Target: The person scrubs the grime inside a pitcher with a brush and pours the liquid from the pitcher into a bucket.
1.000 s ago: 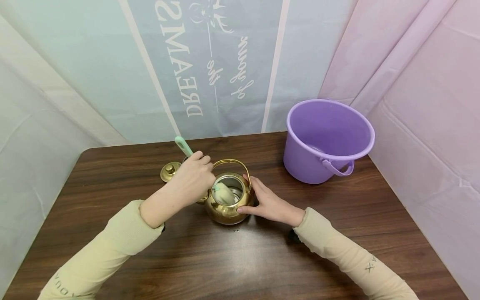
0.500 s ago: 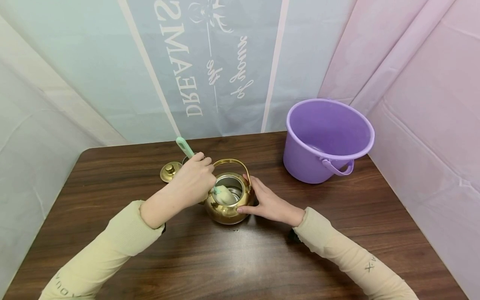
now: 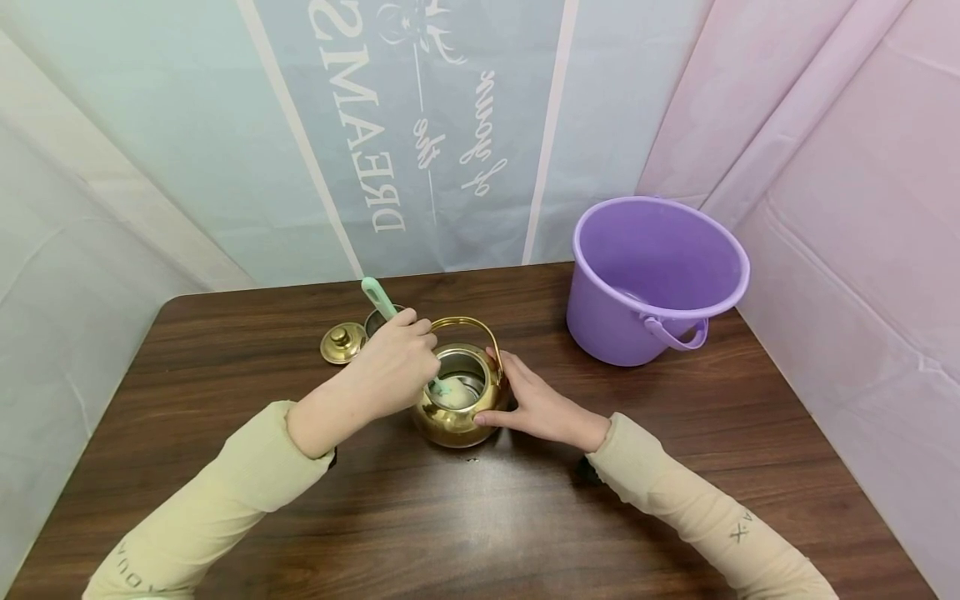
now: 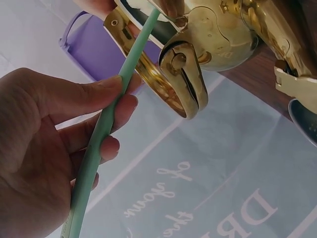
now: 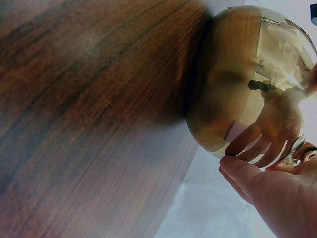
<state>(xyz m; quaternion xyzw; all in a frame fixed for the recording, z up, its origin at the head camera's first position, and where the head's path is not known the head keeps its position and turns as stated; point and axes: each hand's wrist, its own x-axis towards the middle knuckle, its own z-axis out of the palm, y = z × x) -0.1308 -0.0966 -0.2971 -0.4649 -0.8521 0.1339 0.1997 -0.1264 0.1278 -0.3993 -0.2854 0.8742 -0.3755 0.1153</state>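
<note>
My left hand (image 3: 393,367) grips the mint-green handle (image 4: 101,124) of a sponge brush, thumb and fingers wrapped round it. Its pale sponge head (image 3: 456,393) sits inside a gold teapot (image 3: 450,429), below the open mouth; the handle slants up to the left, past the rim. Against the teapot's right side, my right hand (image 3: 536,404) holds the belly between thumb and fingers. The right wrist view has these fingers (image 5: 242,173) touching the shiny wall. The teapot stands upright, its hoop handle (image 3: 468,323) raised. My left hand hides most of the spout from the head view.
A gold lid (image 3: 341,342) with a knob lies left of the teapot on the brown wooden table (image 3: 480,525). Partly behind my left hand is a dark round strainer-like piece (image 3: 375,322). A purple bucket (image 3: 615,325) stands at the back right. Fabric walls surround the table.
My left hand has shifted slightly right, and the brush handle's top has moved right with it. The sponge head has sunk deeper into the teapot. The right hand stays in place.
</note>
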